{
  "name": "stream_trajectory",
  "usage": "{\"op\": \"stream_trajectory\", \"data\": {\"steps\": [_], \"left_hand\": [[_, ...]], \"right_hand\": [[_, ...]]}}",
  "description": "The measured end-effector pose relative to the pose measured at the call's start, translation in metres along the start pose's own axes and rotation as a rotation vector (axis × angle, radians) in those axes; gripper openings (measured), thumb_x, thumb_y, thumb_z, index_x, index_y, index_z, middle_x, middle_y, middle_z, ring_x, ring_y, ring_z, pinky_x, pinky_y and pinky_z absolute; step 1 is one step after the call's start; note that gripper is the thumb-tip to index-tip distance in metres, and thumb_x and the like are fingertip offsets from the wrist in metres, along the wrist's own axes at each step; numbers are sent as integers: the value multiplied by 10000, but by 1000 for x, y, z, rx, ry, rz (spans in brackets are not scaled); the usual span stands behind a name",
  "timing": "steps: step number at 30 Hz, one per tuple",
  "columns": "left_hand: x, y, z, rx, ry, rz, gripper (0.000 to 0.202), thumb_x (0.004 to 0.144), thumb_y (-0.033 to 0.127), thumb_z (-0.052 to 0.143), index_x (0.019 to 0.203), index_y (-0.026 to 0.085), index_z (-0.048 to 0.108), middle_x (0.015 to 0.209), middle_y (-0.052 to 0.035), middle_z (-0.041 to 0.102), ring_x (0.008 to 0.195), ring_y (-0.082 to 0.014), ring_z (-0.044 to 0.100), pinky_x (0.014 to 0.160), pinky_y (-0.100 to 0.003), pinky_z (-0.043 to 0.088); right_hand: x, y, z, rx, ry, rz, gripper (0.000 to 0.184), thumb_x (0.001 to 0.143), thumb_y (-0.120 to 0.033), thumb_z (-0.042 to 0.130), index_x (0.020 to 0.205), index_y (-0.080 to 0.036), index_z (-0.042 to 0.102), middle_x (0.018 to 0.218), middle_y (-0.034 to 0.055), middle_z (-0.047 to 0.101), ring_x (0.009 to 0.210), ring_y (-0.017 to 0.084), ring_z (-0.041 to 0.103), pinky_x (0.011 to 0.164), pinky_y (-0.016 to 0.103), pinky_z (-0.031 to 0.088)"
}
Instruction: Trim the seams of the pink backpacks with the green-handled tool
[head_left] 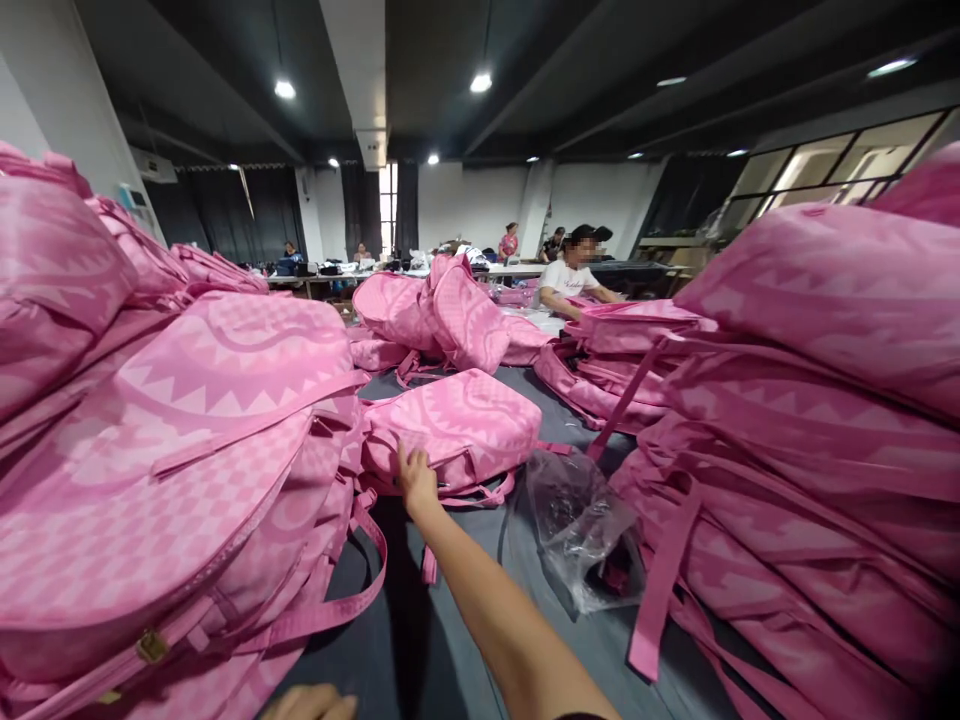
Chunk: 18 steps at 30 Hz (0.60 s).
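Observation:
A pink backpack with a pale zigzag print lies on the dark table in the middle. My right hand reaches forward to its near left side, fingers bent against the fabric and closed on it. Only the top of my left hand shows at the bottom edge, low beside the big left backpack; its fingers are mostly cut off. Straps hang from the middle backpack onto the table. To its right lies a crumpled clear plastic bag with something dark inside or beneath it.
High stacks of pink backpacks stand at the left and right. More backpacks lie farther back. A loose strap hangs from the right stack over the table. Across the table a person in a white shirt handles backpacks.

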<state>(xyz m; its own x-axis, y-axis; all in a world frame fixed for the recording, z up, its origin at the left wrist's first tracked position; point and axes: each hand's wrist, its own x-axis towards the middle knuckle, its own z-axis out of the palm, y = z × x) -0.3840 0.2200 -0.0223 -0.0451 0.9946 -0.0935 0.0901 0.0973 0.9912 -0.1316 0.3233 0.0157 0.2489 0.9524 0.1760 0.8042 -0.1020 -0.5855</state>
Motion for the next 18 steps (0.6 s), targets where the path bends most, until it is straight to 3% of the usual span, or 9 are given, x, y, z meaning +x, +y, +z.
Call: {"op": "stream_trajectory", "data": {"steps": [3,6,9,10,13,15,18], "left_hand": [[14,-8,32,-69,-138,-162,605,821,731,467,1398,551,431,1296,-42,633,1266,-384,554,825,-559,609],[16,-20,70,-154,-255,-330,502,879,611,569,1343,429,510,1360,-77,580,1244,-304,552,877,-480,578],[12,-38,119,-255,-328,-458,469,913,505,596,1316,272,542,1289,-108,602,1120,-258,613,863,-462,576],[13,-42,135,-298,-339,-488,445,928,472,591,1299,230,550,1255,-105,614,1081,-237,627,864,-446,575],[36,-38,173,-434,-312,-509,289,984,382,513,1227,243,587,1213,-90,636,1085,-205,641,858,-343,566],[62,-24,182,-504,-264,-479,287,1011,365,448,1226,235,587,1251,-92,624,1114,-194,639,873,-312,558],[101,1,175,-529,-225,-464,354,971,415,535,1235,185,588,1249,-85,632,1088,-218,647,895,-368,561]], "right_hand": [[25,7,-24,-92,50,15,277,948,-313,616,1167,-144,620,1175,89,638,1035,215,634,890,427,547],[54,16,-72,-167,142,18,266,958,-365,595,1123,-159,634,1130,72,650,1013,203,633,894,417,532],[74,25,-112,-228,229,34,284,984,-371,538,1151,-158,623,1109,77,657,1003,205,633,889,407,512],[77,26,-121,-244,246,39,291,991,-362,521,1169,-154,618,1104,81,662,994,205,635,880,400,509],[76,28,-131,-280,234,27,295,981,-322,524,1200,-149,620,1078,83,689,956,197,651,844,363,505],[64,30,-133,-303,175,-6,292,930,-307,593,1192,-189,649,1060,64,716,947,193,661,818,313,494],[24,47,-133,-356,81,-25,358,859,-287,662,1216,-305,658,1094,14,734,1014,194,660,803,248,467]]}}
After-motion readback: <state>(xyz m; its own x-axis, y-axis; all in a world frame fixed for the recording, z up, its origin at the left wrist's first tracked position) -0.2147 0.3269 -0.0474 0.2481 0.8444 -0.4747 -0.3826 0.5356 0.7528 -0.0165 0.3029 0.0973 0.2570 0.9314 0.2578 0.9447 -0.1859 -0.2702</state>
